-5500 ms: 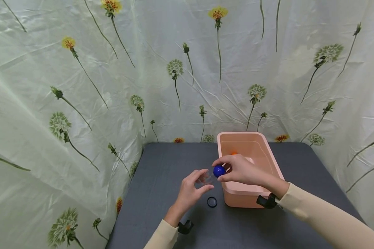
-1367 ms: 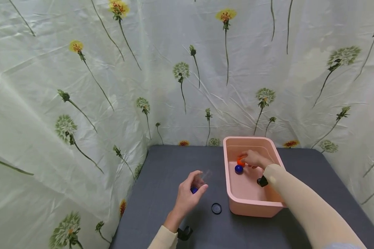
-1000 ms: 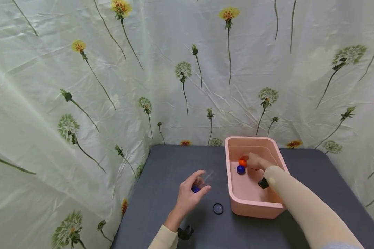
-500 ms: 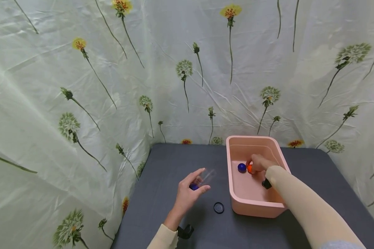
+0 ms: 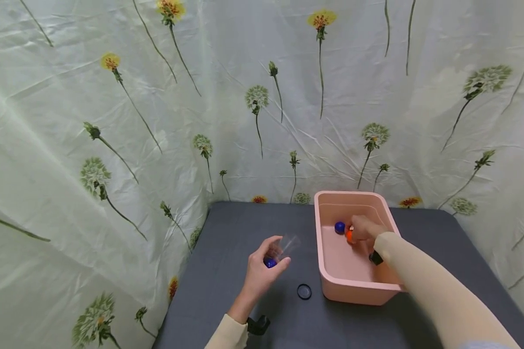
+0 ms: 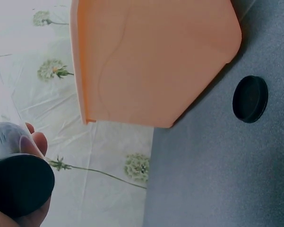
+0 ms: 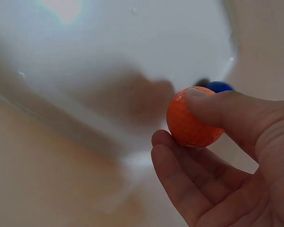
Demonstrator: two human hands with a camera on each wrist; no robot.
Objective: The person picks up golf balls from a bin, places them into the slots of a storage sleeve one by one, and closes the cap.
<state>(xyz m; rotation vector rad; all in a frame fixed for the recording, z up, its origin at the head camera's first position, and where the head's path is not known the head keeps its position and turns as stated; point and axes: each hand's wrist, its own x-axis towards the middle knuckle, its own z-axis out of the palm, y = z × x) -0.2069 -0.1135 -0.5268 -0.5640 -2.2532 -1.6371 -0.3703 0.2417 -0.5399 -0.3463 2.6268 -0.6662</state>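
Observation:
My left hand (image 5: 259, 269) grips a clear tube (image 5: 289, 246) over the table, its far end tilted up toward the bin. A blue ball (image 5: 270, 262) sits inside, low near the palm. The left wrist view shows the tube's black round base (image 6: 21, 184). Inside the pink bin (image 5: 353, 293), my right hand (image 5: 365, 229) pinches an orange golf ball (image 7: 191, 118) between thumb and fingers. Another blue ball (image 5: 339, 227) lies on the bin floor just left of the orange one; in the right wrist view it is partly hidden behind it.
A black round cap (image 5: 304, 292) lies on the dark grey table (image 5: 236, 228) between my left hand and the bin. The bin's walls rise around my right hand. A flower-printed curtain (image 5: 227, 97) hangs behind the table.
Earlier my right hand brought a blue ball to the tube's mouth; that ball is now inside. The right hand then reached into the bin and took hold of the orange ball, shifting it rightward.

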